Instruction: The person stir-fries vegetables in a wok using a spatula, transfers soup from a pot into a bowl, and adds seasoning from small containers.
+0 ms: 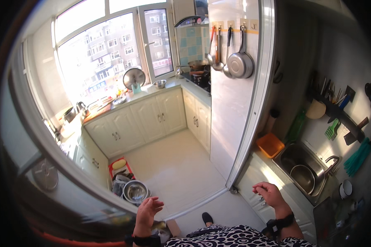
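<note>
My left hand is held up at the lower middle, palm inward, with fingers apart and nothing in it. Just beyond it in the view, a steel pot stands on the kitchen floor. To the right hangs my right hand, its fingers loosely bent and holding nothing. It appears in front of the white cabinet doors below the sink counter. Both wrists wear black bands. A stainless steel sink with a metal basin inside lies beyond my right hand.
A sliding-door track crosses the floor ahead. Beside the pot are bags and a red tray. An orange basin sits by the sink. Ladles and a saucepan hang on the wall. A gas stove occupies the far corner.
</note>
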A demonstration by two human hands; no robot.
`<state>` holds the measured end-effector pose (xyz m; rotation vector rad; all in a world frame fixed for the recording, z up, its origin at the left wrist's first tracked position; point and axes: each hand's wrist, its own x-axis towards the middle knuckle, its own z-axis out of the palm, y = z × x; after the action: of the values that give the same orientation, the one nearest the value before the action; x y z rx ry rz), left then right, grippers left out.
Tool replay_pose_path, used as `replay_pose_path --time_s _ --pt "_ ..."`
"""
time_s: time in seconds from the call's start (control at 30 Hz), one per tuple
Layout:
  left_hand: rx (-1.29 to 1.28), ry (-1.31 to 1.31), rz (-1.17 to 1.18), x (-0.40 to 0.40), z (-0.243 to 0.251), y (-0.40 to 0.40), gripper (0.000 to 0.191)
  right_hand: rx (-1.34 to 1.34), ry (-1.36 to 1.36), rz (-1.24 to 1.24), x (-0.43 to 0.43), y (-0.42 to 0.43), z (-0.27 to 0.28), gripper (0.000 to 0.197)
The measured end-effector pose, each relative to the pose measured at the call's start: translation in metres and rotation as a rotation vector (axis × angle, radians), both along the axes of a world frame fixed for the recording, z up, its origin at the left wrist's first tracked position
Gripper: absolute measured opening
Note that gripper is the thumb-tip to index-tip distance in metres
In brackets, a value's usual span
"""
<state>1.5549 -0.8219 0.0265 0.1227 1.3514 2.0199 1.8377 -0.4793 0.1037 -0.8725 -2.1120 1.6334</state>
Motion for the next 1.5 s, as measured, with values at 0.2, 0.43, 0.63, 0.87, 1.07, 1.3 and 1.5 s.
replay_pose_path --time_s 0.2,0.43,0.63,0.87,1.07,1.3,1.5 --pt "-0.015 0.141 0.165 -0.188 0.031 0.107 0.030 0.119 0.117 0.317 -0.269 0.143 0.022 0.021" --pt "0.067 -0.131 0.335 -0.400 -0.018 0.182 0.023 0.258 0.092 0.501 -0.544 0.258 0.011 0.023" --pt "0.169 -0.118 0.211 -0.661 0.022 0.289 0.025 0.179 -0.003 0.401 -0.742 0.351 -0.006 0.024" --pt "-0.066 0.144 0.062 -0.888 0.027 0.487 0.034 0.199 0.043 0.220 -0.891 0.467 0.000 0.023" --pt "0.084 0.095 -0.213 -1.018 -0.025 0.638 0.037 0.299 0.121 -0.178 -0.958 0.589 -0.009 0.020" --pt "-0.069 0.131 -0.292 -1.114 -0.006 0.786 0.039 1.153 -0.060 -0.650 -1.034 0.752 0.011 0.036" --pt "-0.048 -0.041 -0.364 -1.196 -0.048 0.902 0.039 1.073 -0.503 -0.875 -1.058 0.868 0.006 0.036"
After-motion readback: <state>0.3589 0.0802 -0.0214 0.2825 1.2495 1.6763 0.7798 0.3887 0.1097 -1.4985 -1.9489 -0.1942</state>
